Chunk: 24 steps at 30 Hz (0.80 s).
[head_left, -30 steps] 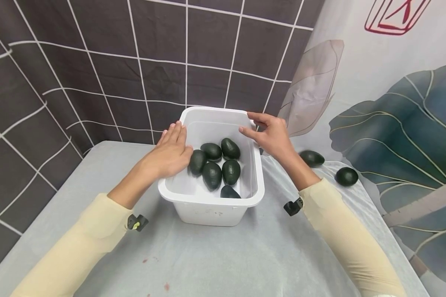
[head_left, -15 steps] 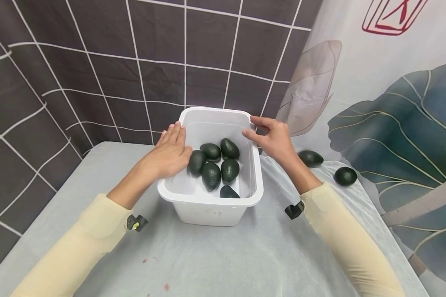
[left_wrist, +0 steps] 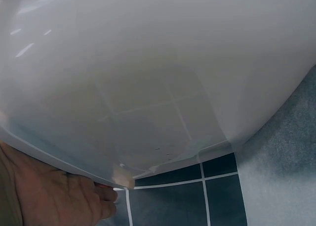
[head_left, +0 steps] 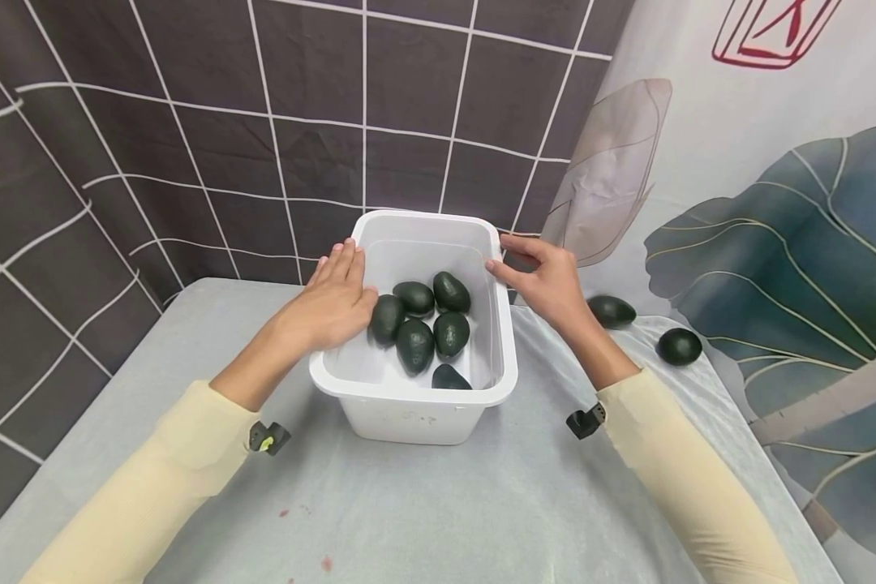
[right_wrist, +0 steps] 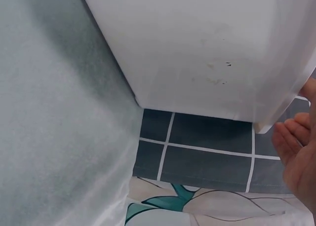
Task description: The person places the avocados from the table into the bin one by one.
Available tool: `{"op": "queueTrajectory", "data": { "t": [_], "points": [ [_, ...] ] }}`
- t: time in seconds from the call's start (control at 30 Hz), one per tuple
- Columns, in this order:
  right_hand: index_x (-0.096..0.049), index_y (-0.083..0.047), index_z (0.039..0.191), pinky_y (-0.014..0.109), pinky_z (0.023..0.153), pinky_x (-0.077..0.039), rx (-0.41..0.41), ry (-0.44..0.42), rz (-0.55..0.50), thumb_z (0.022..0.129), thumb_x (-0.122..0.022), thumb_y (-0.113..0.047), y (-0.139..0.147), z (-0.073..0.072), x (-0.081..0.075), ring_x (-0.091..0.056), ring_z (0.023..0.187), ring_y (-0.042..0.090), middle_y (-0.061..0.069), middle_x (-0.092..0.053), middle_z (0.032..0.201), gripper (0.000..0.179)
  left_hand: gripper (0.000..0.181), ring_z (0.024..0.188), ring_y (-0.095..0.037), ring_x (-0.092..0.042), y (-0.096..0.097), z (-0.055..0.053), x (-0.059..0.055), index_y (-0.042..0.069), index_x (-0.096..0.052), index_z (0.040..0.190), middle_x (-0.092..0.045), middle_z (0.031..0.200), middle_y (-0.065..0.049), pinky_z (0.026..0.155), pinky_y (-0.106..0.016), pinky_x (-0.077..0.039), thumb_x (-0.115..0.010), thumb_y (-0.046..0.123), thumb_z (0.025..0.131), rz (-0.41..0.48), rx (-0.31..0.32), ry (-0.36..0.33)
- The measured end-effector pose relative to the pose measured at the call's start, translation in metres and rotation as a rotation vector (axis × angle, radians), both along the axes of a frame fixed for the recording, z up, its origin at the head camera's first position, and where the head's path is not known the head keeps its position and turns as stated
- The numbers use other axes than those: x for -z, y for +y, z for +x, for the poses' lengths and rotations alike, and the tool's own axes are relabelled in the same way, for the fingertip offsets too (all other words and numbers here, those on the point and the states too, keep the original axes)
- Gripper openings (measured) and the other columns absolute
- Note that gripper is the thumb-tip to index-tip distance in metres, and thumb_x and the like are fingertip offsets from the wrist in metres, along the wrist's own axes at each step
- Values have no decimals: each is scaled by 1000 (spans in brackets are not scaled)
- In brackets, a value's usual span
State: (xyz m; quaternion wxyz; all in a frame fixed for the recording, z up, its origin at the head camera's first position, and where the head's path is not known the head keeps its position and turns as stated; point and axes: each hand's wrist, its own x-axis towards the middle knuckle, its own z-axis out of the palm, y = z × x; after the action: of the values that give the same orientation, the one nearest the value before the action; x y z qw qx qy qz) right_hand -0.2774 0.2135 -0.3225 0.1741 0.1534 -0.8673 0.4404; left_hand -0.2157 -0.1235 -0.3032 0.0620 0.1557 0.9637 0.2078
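Observation:
A white plastic tub [head_left: 412,422] stands at the back of the table with several dark green avocados [head_left: 414,347] in it. My left hand [head_left: 327,307] lies flat along its left rim, fingers straight and pointing away from me, the thumb side over the inside. In the left wrist view the palm [left_wrist: 59,196] shows just below the rim. At the back right corner is my right hand [head_left: 547,280], fingers loosely bent, with the thumb tip overlapping the right rim. The right wrist view shows these fingers [right_wrist: 291,137] beside the tub wall [right_wrist: 197,48], holding nothing.
Two more avocados, one near the right forearm [head_left: 611,311] and one farther right [head_left: 679,347], lie on the grey tablecloth [head_left: 438,511]. Behind the tub hangs a dark grid-patterned cloth [head_left: 321,154]. A leaf-printed curtain [head_left: 788,268] hangs at the right.
My right hand has slid a little to the right and toward me, its thumb drawing back from inside the tub to the rim. The left hand and the avocados stay in place.

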Motion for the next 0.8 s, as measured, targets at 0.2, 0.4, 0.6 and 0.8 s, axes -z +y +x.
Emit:
{"op": "queueTrajectory", "data": {
  "t": [0.2,0.4,0.6,0.8],
  "points": [
    [-80,-4,139,59,111,-62,-5,-1,-20,99,-89,-23,5,3,2,-78,132,41,17,-81,139,46,78,178,-41,14,0,0,0,-9,-2,177,11,188,-27,146,-55,7,-22,36,117,-1,1,-1],
    [-80,-5,140,57,112,-62,15,-5,-3,101,-86,-27,11,6,3,-79,131,36,16,-81,139,45,78,178,-41,15,0,1,0,-9,-2,177,11,188,-27,146,-56,7,-22,36,117,-4,-1,-1],
    [-80,-3,139,53,120,-57,21,-4,-12,102,-85,-25,17,8,5,-78,132,37,18,-81,139,43,78,178,-41,15,0,1,-1,-9,-2,177,11,188,-27,146,-56,7,-22,36,117,-2,-1,-3],
    [-80,-6,140,52,122,-57,45,-21,-13,103,-83,-28,25,10,8,-77,135,37,17,-81,140,44,78,178,-40,15,0,1,-2,-8,-2,177,12,188,-26,146,-55,7,-22,37,117,0,-3,-9]
  ]
}}
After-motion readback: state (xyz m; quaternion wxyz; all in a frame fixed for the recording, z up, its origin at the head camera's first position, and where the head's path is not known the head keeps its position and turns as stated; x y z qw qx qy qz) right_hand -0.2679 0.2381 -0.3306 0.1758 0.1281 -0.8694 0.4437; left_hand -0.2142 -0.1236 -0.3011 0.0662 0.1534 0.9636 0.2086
